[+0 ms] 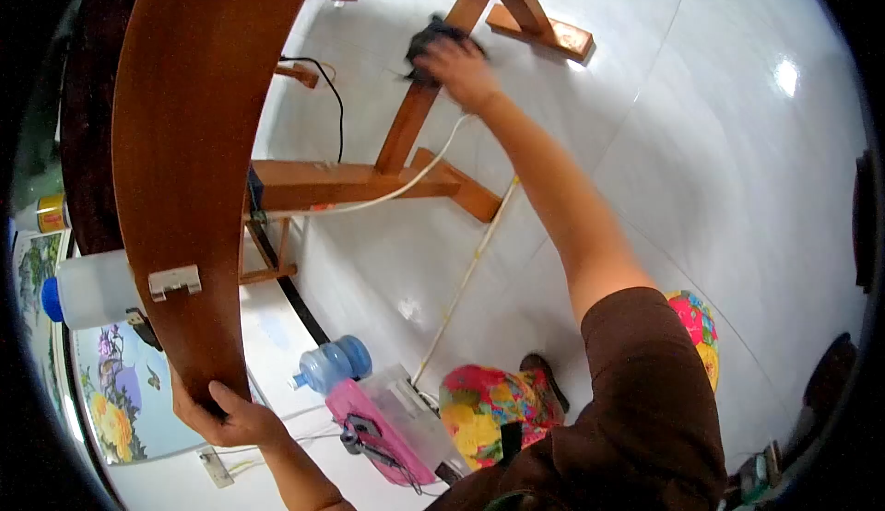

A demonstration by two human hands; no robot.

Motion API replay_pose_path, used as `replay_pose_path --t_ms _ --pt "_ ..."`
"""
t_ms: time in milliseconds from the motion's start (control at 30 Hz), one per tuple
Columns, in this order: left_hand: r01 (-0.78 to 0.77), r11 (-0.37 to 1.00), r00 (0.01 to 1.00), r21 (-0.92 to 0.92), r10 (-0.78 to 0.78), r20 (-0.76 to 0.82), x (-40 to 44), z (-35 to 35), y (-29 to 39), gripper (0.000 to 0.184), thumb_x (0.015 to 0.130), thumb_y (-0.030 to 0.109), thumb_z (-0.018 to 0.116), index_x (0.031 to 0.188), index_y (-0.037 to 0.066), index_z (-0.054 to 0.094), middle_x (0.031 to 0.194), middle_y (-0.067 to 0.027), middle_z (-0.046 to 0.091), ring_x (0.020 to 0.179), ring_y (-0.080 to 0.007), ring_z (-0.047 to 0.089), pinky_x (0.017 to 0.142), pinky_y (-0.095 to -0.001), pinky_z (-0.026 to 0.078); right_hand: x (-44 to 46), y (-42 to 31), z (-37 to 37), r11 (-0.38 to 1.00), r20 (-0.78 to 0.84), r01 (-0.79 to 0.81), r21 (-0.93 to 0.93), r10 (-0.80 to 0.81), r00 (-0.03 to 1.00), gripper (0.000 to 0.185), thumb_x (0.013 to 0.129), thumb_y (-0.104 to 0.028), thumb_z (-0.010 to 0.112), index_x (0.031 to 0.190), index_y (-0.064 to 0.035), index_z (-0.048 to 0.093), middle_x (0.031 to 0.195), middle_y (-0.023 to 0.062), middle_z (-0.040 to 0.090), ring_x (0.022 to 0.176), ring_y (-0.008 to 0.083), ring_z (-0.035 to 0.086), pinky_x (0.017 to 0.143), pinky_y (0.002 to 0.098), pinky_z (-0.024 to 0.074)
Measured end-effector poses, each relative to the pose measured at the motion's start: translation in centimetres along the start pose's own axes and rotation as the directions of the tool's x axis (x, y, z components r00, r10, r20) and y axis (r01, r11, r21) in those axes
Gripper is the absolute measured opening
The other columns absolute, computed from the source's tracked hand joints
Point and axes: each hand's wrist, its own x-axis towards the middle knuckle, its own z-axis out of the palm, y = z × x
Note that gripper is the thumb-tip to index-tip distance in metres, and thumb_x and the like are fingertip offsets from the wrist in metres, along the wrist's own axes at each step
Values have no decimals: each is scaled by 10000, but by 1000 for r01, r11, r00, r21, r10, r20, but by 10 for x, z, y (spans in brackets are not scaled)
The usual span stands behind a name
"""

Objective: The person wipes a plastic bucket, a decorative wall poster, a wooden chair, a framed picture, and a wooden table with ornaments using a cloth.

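My left hand (230,416) is closed around the lower end of a long, curved brown wooden board (198,96), its thumb lying on the near face. A metal fitting (175,282) is fixed on that face, a little above the hand. Reaching far forward, my right hand (461,70) presses a crumpled dark cloth (441,39) against a slanting wooden leg (406,133). Motion blurs the right fingers slightly. The leg joins a wooden beam (323,184) and a foot piece lying on the glossy tiled floor.
A white cable (406,187) crosses the beam, and a thin yellowish rod (470,281) lies on the floor. Near my legs are a pink-lidded clear box (387,433) and a blue water jug (336,364). A jug with a blue cap (92,290) stands behind the board.
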Motion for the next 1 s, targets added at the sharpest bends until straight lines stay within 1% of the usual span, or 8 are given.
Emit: replay_pose_path --t_ms 100,200,267,300,433,700,867,1000 --pt "36 999 999 -23 -36 -1 -3 0 3 349 977 185 579 1244 -38 610 1181 -189 625 1063 -334 595 932 -454 476 24 50 -18 969 -61 -244 23 245 967 494 911 -84 515 1391 -206 511 1531 88 387 1412 339 348 1156 500 289" --pt "21 1000 1000 4 -21 -9 -4 1 5 347 975 174 577 1247 -39 607 1196 -190 623 1065 -331 594 927 -450 477 21 19 -5 797 -84 -430 425 508 858 519 920 -56 510 1425 -173 477 1554 176 323 1384 432 353 1142 493 316" --pt "-21 999 1000 43 22 -8 -4 2 2 347 973 169 577 1249 -40 605 1210 -191 621 1068 -328 593 927 -447 477 1 -25 46 766 -245 -280 579 491 836 577 932 10 485 1479 -160 409 1568 288 207 1372 488 342 1147 467 304" --pt "-14 999 1000 37 14 -1 -4 4 3 345 974 167 575 1248 -39 605 1215 -192 619 1072 -324 592 931 -446 479 -20 -60 60 764 -153 -327 557 481 863 746 810 50 578 1505 -112 358 1553 320 198 1386 481 318 1167 441 275" --pt "13 1000 1000 18 -13 4 -6 6 -2 339 982 169 564 1248 -37 602 1224 -190 617 1085 -317 592 941 -441 489 -89 -183 34 671 125 -359 649 371 920 702 887 77 464 1535 -134 292 1581 304 111 1410 515 256 1154 483 295" --pt "34 992 999 120 -32 -23 -11 6 -5 362 981 205 581 1251 -35 589 1205 -183 619 1082 -320 593 932 -440 500 1 -71 39 667 -194 -392 634 628 754 723 825 65 528 1502 -114 348 1557 339 155 1328 578 335 1103 516 349" --pt "55 997 998 47 -54 -37 -9 4 2 361 968 195 587 1246 -35 590 1199 -185 621 1072 -334 595 930 -443 496 40 23 5 617 -65 -482 622 654 754 725 830 33 547 1508 -119 337 1551 329 184 1363 502 329 1127 453 326" --pt "21 1000 1000 0 -21 -3 -4 9 8 348 955 150 595 1242 -45 593 1203 -187 623 1074 -331 599 945 -441 487 34 11 15 516 21 -492 702 675 738 708 851 18 533 1513 -128 329 1552 327 184 1363 493 336 1115 438 345"
